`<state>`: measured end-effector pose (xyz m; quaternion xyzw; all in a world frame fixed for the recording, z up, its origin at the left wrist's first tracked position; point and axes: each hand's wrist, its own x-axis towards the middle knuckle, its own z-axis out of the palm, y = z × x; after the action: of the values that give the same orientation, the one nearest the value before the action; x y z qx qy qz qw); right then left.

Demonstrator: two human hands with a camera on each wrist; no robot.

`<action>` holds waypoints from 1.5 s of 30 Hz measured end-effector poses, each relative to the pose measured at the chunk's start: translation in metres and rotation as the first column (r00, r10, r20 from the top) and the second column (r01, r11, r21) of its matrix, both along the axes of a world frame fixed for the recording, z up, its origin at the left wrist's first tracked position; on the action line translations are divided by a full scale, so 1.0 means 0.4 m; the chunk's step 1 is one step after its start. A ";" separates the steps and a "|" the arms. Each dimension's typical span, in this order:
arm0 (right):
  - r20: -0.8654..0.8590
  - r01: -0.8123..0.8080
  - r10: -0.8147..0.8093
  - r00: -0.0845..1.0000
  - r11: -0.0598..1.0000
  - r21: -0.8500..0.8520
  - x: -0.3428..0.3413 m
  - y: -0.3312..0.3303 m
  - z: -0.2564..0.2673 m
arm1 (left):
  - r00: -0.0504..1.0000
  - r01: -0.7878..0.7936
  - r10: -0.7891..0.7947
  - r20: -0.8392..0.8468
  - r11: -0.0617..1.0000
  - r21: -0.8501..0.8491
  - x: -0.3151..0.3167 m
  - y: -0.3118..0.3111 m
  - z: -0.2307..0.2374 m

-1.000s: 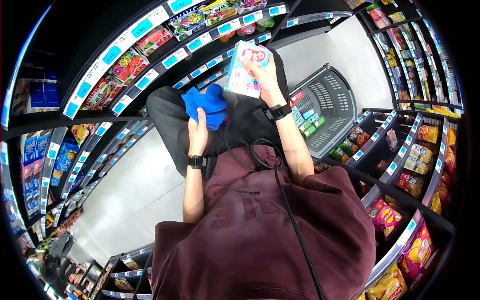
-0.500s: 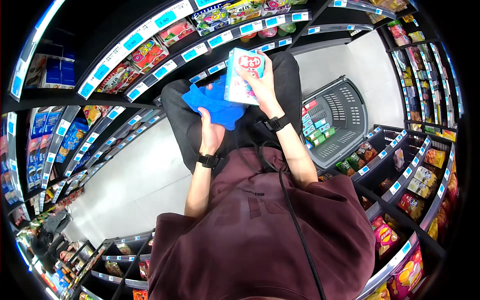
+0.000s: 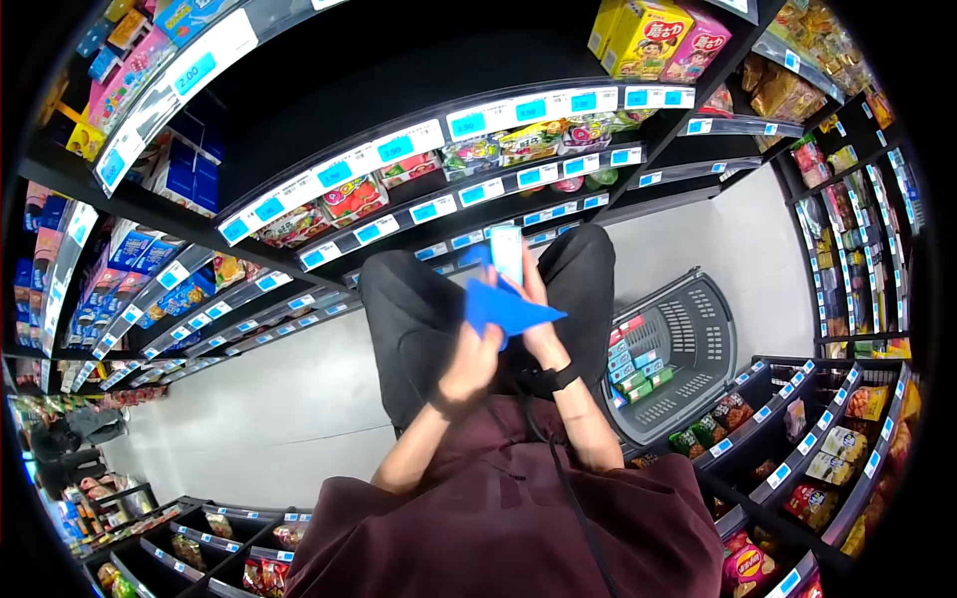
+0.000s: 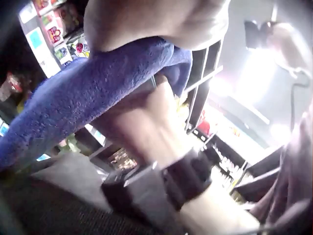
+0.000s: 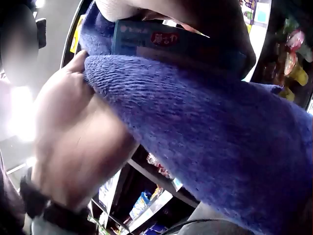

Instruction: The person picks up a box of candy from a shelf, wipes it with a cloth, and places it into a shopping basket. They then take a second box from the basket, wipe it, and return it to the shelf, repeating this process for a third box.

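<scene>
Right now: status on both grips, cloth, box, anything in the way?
Left grip: on blue cloth. Right grip: on light-blue box. Blue cloth partly hides light-blue box. Grey basket off to person's right, apart from both grips.

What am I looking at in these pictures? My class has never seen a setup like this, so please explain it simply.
There is no robot: a person is working bare-handed beside shop shelves of packaged goods. The head view is filmed from the person's head, looking forward and down. The two wrist views are filmed from each wrist, so nearby things look large. The left hand grips a blue cloth. The right hand holds a pale blue box, partly hidden behind the cloth. There is no worktable in use; on the floor stands a grey basket with small boxes inside.
</scene>
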<state>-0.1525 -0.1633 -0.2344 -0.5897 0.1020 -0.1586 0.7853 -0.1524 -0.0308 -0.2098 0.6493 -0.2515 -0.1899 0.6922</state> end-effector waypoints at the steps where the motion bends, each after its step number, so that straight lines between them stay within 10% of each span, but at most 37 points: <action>1: 0.028 -0.052 0.050 0.998 0.996 0.068 -0.014 0.006 0.002 | 0.999 -0.032 0.032 -0.009 0.999 -0.033 0.020 -0.007 0.020; 7: 0.124 -0.182 0.189 0.974 0.981 -0.067 -0.068 0.075 0.095 | 0.978 -0.204 0.207 -0.002 0.960 -0.192 0.162 -0.033 0.117; 10: 0.101 -0.030 0.016 0.995 0.991 0.133 -0.077 0.094 0.031 | 0.961 0.028 -0.071 -0.267 0.986 -0.164 0.101 -0.008 0.104; 12: 0.194 0.070 -0.170 0.966 0.897 0.436 -0.049 0.070 -0.015 | 0.985 0.118 -0.110 -0.130 0.991 0.060 0.028 0.002 0.089; 16: 0.109 -0.027 -0.036 0.993 0.852 0.523 -0.065 0.001 -0.063 | 0.947 -0.006 -0.072 0.313 0.970 0.242 -0.073 -0.020 0.079; 23: 0.071 -0.117 0.093 0.993 0.765 0.634 -0.091 0.063 -0.055 | 0.993 0.118 -0.121 0.013 0.983 0.141 0.079 -0.021 0.110; 27: 0.198 -0.149 0.090 0.976 0.941 0.305 -0.089 0.078 -0.010 | 0.992 0.111 -0.105 -0.074 0.990 0.086 0.136 -0.011 0.115; 30: 0.323 -0.138 -0.006 0.946 0.897 0.421 -0.072 0.077 -0.007 | 0.965 0.198 -0.172 -0.196 0.973 0.121 0.095 0.008 0.058; 31: 0.223 -0.103 -0.007 0.975 0.873 0.477 -0.079 0.062 -0.034 | 0.997 0.072 -0.071 -0.020 0.994 0.077 0.058 -0.012 0.056; 33: 0.022 -0.011 -0.002 1.000 0.808 0.589 -0.088 0.033 -0.053 | 0.973 0.096 -0.128 0.193 0.981 0.171 0.008 -0.012 0.089; 36: 0.165 -0.192 0.148 0.975 0.193 0.962 -0.135 -0.011 0.056 | 0.930 0.068 -0.155 0.333 0.964 0.259 -0.057 -0.006 0.111; 38: 0.245 -0.257 0.208 0.947 0.031 0.966 -0.141 0.004 0.005 | 0.921 0.071 -0.177 0.347 0.952 0.298 -0.047 0.004 0.121; 39: 0.259 -0.290 0.203 0.944 0.143 0.946 -0.133 0.013 -0.009 | 0.936 0.063 -0.145 0.322 0.966 0.251 -0.037 0.004 0.121; 41: -0.057 0.009 0.025 0.998 0.853 0.523 -0.113 0.077 -0.020 | 0.938 0.033 -0.108 0.330 0.973 0.226 0.004 -0.002 0.157; 45: 0.169 -0.239 0.232 0.958 0.971 0.021 -0.072 0.058 -0.051 | 0.936 -0.002 -0.068 0.346 0.980 0.198 0.095 -0.007 0.181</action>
<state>-0.1813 -0.1401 -0.2547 -0.5663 -0.0312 -0.1103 0.8162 -0.1143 -0.0338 -0.1373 0.7333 -0.3617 -0.1065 0.5657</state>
